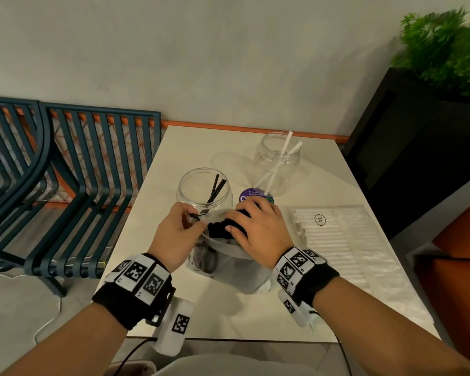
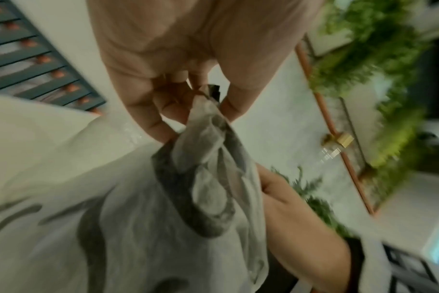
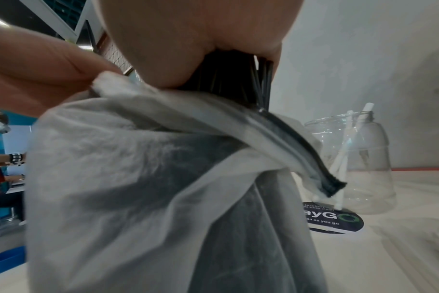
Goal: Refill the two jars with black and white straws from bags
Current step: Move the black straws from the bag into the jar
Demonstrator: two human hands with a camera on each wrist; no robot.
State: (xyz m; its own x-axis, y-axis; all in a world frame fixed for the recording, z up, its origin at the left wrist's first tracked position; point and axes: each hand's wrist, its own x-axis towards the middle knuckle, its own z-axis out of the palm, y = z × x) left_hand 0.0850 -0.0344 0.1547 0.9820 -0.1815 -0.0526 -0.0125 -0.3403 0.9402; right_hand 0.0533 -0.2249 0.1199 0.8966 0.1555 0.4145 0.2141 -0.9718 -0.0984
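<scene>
Grey wall behind, white desk [image 1: 323, 169] in front of me in the head view, slatted bench [image 1: 73, 169] to the left and a planter [image 1: 429, 147] to the right. Near jar [image 1: 204, 189] holds two black straws, far jar [image 1: 278, 162] two white ones; a flat bag of white straws [image 1: 345, 240] lies on the desk to my right. My left hand [image 1: 177, 234] pinches the rim of the white bag [image 1: 228, 264], my right hand [image 1: 258, 227] is wrapped round a bundle of black straws [image 1: 221, 229] at the bag mouth, just in front of the near jar. Left wrist view, blurred: left fingers [image 2: 150, 119] pinch the crumpled bag edge, right hand below it. Right wrist view: right fingers curled round the black bundle poking out of the bag, far jar on the desk beyond, beside a round sticker [image 3: 335, 220].
</scene>
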